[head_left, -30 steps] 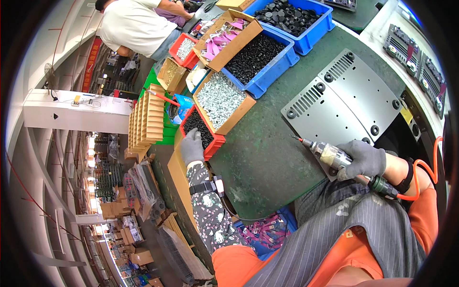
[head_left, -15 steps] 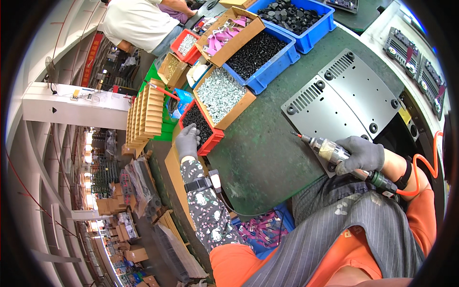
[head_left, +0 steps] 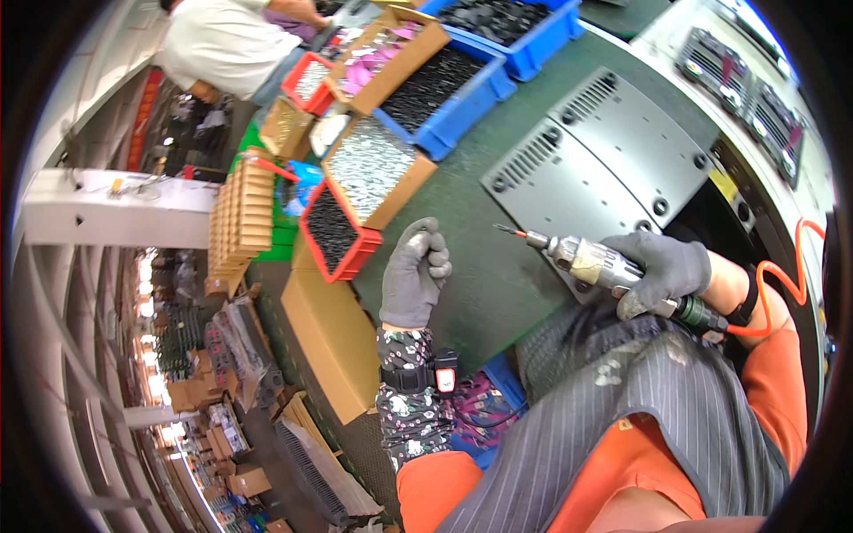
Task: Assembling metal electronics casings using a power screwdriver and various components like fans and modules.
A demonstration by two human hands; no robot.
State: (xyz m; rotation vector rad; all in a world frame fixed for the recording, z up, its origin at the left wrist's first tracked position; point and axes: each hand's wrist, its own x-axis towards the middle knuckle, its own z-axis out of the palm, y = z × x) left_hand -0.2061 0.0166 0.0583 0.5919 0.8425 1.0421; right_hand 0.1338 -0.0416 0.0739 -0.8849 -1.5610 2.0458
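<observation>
My right hand (head_left: 662, 271), in a grey glove, grips a pneumatic screwdriver (head_left: 593, 264) with an orange air hose; its bit points left, above the green worktop. My left hand (head_left: 413, 275), also gloved, hovers just right of a red bin (head_left: 358, 255) of small black screws. Its fingers are curled together; whatever they may hold is hidden. Beyond the screwdriver, two grey metal panels (head_left: 569, 188) lie side by side, with slotted vents and round black feet near their corners. The screwdriver's front end overlaps the nearer panel's left edge from my view.
Behind the red bin stand a cardboard box (head_left: 397, 197) of silver screws and blue bins (head_left: 455, 127) of black parts. A cardboard organizer (head_left: 242, 206) is at left. Dark units (head_left: 771, 133) lie on the right-hand line. A co-worker (head_left: 227, 49) in white is at far left.
My left hand has come away from the red bin of black screws and moved right, fingers curled. The whole view has shifted; my right hand still holds the screwdriver.
</observation>
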